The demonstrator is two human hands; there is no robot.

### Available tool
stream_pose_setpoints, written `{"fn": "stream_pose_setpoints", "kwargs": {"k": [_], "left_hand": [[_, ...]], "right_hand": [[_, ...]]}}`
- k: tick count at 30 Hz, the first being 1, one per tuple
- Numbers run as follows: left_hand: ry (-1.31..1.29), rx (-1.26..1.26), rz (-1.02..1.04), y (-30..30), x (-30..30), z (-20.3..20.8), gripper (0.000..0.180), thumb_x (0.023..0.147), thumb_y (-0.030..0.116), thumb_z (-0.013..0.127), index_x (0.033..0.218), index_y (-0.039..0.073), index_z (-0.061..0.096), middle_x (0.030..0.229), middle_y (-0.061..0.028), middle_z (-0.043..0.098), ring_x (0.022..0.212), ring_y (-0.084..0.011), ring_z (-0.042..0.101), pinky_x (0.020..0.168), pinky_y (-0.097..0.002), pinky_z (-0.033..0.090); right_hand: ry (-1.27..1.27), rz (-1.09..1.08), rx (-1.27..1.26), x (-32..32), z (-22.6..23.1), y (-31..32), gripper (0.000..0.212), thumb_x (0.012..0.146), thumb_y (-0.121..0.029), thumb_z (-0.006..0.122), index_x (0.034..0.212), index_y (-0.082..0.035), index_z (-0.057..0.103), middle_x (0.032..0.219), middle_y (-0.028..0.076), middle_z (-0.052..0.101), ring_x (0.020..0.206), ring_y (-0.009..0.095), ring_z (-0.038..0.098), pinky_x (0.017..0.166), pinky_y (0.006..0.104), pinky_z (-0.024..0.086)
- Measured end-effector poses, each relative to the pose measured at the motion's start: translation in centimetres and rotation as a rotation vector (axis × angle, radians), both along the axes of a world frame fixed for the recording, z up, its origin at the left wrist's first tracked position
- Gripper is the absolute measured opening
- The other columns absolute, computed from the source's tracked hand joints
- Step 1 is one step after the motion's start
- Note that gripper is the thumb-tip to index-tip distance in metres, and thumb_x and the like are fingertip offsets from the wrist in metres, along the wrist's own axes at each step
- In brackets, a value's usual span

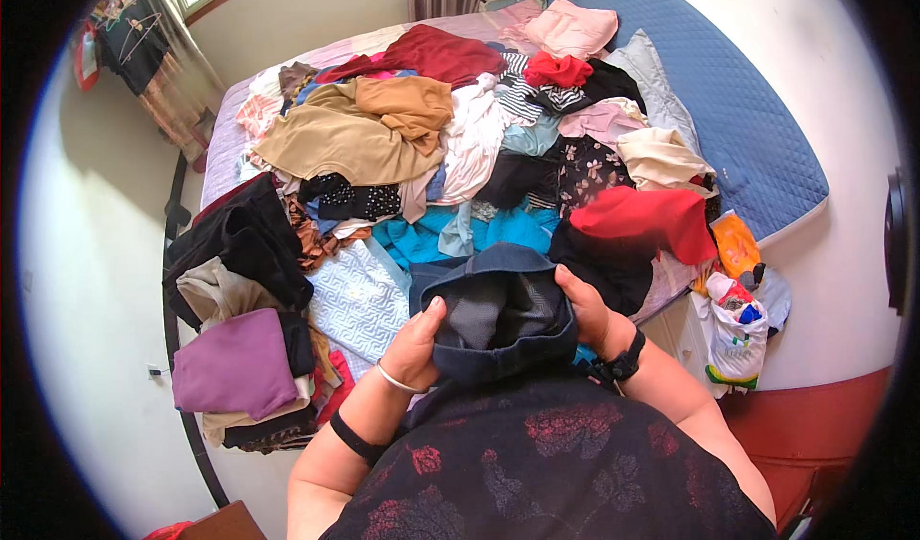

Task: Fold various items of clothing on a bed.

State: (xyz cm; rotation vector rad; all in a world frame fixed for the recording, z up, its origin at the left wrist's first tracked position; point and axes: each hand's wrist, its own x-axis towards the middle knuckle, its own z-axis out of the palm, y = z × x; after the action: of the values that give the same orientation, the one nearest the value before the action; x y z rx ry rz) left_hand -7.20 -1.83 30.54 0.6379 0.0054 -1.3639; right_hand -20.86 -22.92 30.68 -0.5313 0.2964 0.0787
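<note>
Close in front of my body I hold up a dark blue garment (506, 367) by its wide waistband, and it looks like a pair of trousers. The round opening gapes toward me and shows a grey-black inside. My left hand (414, 346) grips the left side of the band, thumb on top. On the opposite side my right hand (585, 310) has hold of the band, its thumb pointing up along the rim. The lower part of the garment is hidden behind the band. Just beyond lies a bright blue cloth (412, 238) on the bed.
Heaped clothes cover the bed, among them tan trousers (345, 142) and a red garment (647, 222). Folded clothes are stacked at the left, with a purple piece (235, 363) on top. A blue quilted mattress (724, 118) leans at the right, above a white plastic bag (736, 348).
</note>
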Motion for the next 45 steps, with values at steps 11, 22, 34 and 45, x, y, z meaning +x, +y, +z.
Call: {"fn": "stream_pose_setpoints", "kwargs": {"k": [11, 22, 34, 45], "left_hand": [[-0.189, -0.066, 0.04, 0.6, -0.5, 0.4, 0.034, 0.09, 0.017, 0.051, 0.12, 0.002, 0.048, 0.111, -0.0091, 0.058, 0.099, -0.0192, 0.058, 0.086, -0.0341, 0.048], [-0.417, 0.118, 0.095, -0.3, -1.6, 0.4, 0.042, 0.087, 0.028, 0.057, 0.12, 0.003, 0.049, 0.109, -0.005, 0.058, 0.098, -0.0156, 0.055, 0.087, -0.0299, 0.044], [-0.1, 0.207, -0.043, 3.7, -1.1, -0.5, 0.035, 0.085, 0.03, 0.058, 0.106, 0.003, 0.059, 0.101, -0.0059, 0.062, 0.091, -0.0149, 0.06, 0.075, -0.0282, 0.048], [-0.788, 0.64, 0.361, 8.5, 3.6, 0.6, 0.018, 0.071, 0.017, 0.061, 0.082, 0.003, 0.066, 0.083, -0.0052, 0.064, 0.078, -0.0183, 0.059, 0.077, -0.0314, 0.045]], "right_hand": [[0.017, 0.011, -0.092, -0.2, 0.5, 0.7, 0.051, 0.095, -0.038, 0.038, 0.13, -0.001, 0.039, 0.126, 0.013, 0.05, 0.112, 0.024, 0.052, 0.099, 0.0383, 0.039], [0.037, 0.014, -0.615, 2.0, 3.2, 1.7, 0.038, 0.085, -0.03, 0.06, 0.109, -0.001, 0.056, 0.101, 0.007, 0.062, 0.09, 0.017, 0.06, 0.082, 0.0302, 0.048], [-0.75, 0.573, -1.616, 3.7, 5.4, 6.7, 0.051, 0.071, -0.012, 0.061, 0.12, -0.004, 0.047, 0.1, 0.02, 0.056, 0.096, 0.035, 0.052, 0.087, 0.0413, 0.041], [-0.538, 0.276, -1.39, 0.7, -0.5, 0.2, 0.047, 0.076, -0.006, 0.059, 0.122, -0.004, 0.049, 0.119, 0.015, 0.053, 0.102, 0.027, 0.057, 0.089, 0.0331, 0.044]]}}
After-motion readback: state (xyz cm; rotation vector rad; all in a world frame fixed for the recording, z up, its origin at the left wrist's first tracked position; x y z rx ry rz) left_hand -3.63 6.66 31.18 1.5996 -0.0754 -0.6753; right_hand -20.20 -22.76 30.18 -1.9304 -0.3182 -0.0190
